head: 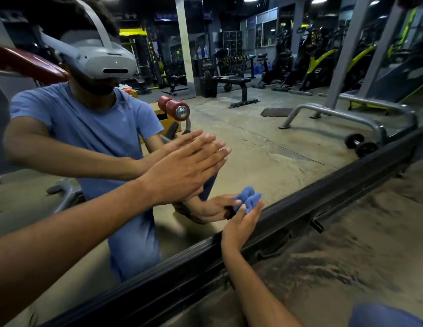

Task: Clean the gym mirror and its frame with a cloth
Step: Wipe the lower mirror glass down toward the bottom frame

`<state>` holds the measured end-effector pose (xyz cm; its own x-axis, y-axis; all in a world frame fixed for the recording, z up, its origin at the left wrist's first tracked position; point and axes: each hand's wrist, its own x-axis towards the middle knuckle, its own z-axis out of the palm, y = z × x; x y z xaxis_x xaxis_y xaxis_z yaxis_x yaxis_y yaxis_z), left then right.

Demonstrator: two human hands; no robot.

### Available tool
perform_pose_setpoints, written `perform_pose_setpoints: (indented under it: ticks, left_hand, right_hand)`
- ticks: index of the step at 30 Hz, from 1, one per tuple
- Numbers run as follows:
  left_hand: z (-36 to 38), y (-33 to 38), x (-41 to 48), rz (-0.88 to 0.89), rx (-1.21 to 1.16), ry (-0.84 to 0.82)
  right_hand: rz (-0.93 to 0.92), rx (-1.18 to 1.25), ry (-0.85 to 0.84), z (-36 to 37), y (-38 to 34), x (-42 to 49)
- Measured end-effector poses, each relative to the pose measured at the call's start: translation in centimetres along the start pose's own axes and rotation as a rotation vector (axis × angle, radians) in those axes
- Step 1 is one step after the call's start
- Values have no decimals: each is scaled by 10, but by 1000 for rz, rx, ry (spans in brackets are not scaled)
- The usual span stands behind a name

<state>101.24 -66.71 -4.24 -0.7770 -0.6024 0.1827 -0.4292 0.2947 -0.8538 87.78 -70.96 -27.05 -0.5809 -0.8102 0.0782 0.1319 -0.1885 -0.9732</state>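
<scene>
The big gym mirror (264,142) fills most of the view, and its black bottom frame (323,194) runs diagonally from lower left to the right edge. My left hand (182,175) lies flat on the glass with straight fingers, touching its own reflection. Lower down, my right hand (241,223) grips a bunched blue cloth (249,202) and holds it against the glass just above the frame. The cloth's reflection meets it at the glass.
The mirror reflects me kneeling in a blue shirt and headset, plus benches, machines and a dumbbell (360,145). A dusty concrete floor (347,260) lies below the frame. My blue-clad knee (385,315) shows at the bottom right.
</scene>
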Motion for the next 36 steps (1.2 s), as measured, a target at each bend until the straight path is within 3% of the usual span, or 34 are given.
perform_pose_setpoints:
  ticks: [3,7,9,12,16,20,22,27,30,34,36]
  left_hand:
    - [0,1,6,37,19,3]
    - [7,6,15,55,95,-44]
    - [9,6,17,46,109,-27]
    - [9,5,16,25,91,-3]
    - [8,6,15,38,109,-36]
    - [6,8,15,26,138,-24]
    - [4,5,17,16,165,49]
    - [-8,2,38,-5,276,174]
    - [-13,-7,51,-150,169,155]
    - [-13,-18,58,-290,53,100]
    - [-10,-15,58,-278,106,73]
  right_hand:
    - [117,32,105,8,-22,21]
    - [-184,-20,65,15,-47,30]
    - [-252,-28,6,8,-32,29]
    - [-16,-64,58,-6,4,31]
    - [165,14,179,3,-24,54]
    - [-180,-20,81,8,-53,60]
    - [-258,-11,42,2,-46,61]
    - [60,73,228,11,-64,102]
    - [-235,84,149,32,-119,104]
    - [-816,-119,-191,25,-128,79]
    - [-840,-167,-224,8,-107,99]
